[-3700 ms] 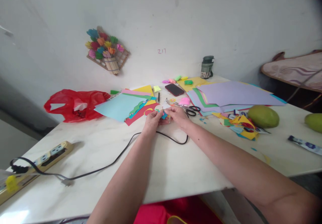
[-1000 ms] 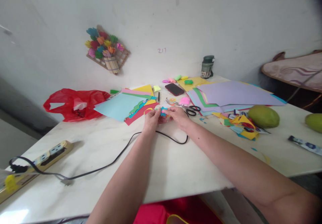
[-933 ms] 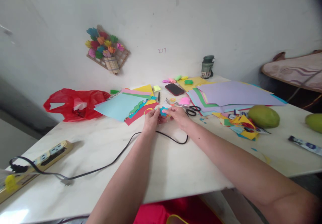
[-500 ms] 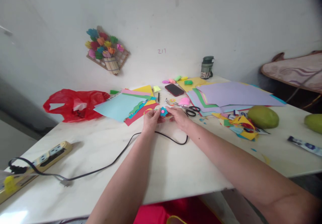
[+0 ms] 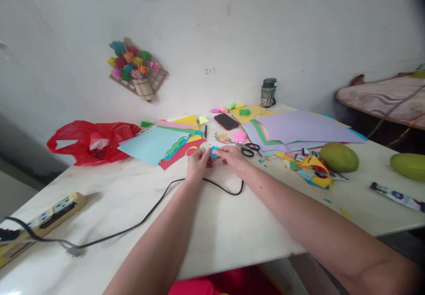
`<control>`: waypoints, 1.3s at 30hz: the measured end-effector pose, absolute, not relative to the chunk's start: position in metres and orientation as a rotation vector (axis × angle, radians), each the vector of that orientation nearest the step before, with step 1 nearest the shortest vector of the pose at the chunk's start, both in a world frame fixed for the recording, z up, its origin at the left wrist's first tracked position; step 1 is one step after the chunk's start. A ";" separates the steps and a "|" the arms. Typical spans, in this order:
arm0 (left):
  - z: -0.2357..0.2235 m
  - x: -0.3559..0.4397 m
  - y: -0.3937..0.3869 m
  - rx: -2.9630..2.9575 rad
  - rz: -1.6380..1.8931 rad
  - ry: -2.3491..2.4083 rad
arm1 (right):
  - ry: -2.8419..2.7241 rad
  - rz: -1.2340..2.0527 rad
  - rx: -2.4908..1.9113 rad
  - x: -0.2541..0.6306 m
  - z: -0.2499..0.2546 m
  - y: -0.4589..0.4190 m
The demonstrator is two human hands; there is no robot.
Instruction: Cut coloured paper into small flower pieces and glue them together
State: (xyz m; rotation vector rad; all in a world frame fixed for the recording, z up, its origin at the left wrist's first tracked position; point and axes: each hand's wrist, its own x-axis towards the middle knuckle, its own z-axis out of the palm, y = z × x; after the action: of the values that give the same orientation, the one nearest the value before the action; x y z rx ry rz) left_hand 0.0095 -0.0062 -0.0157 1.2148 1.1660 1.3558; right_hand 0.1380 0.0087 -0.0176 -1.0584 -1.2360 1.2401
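A small blue paper flower is held up between my two hands over the middle of the table. My left hand pinches its left edge. The fingers of my right hand close on its right side, and the thumb covers much of the front, hiding the pink centre. Just right of my right hand lie black-handled scissors. A pink clay lump sits behind them. Beyond my left hand are a red paper sheet and wavy-cut green and blue strips.
Left stand a red plastic bag and a power strip, its black cable crossing the table. Right are stacked coloured papers, paper scraps, two green fruits and a tube. A phone and bottle stand behind.
My right thumb has moved over the flower's centre, where the pink dot showed before. The camera view has shifted slightly, so everything sits a little further left and mostly lower.
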 end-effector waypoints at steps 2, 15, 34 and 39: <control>-0.015 0.016 -0.008 1.175 1.357 1.186 | -1.242 1.223 -1.075 0.141 -0.015 0.009; -0.006 0.028 0.013 1.174 1.437 1.277 | -0.995 0.892 -1.307 0.198 0.013 0.084; -0.019 0.028 0.018 1.248 1.584 1.265 | -1.721 0.353 -1.861 0.201 0.010 0.157; -0.022 0.028 0.020 1.274 1.585 1.254 | -1.791 0.293 -1.948 0.203 0.008 0.162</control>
State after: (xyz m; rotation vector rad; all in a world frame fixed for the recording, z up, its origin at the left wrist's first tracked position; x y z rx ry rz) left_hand 0.0281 0.0196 -0.0220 1.2740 1.2541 1.5850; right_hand 0.2030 0.1624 0.0076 -1.9477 -1.7909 0.2933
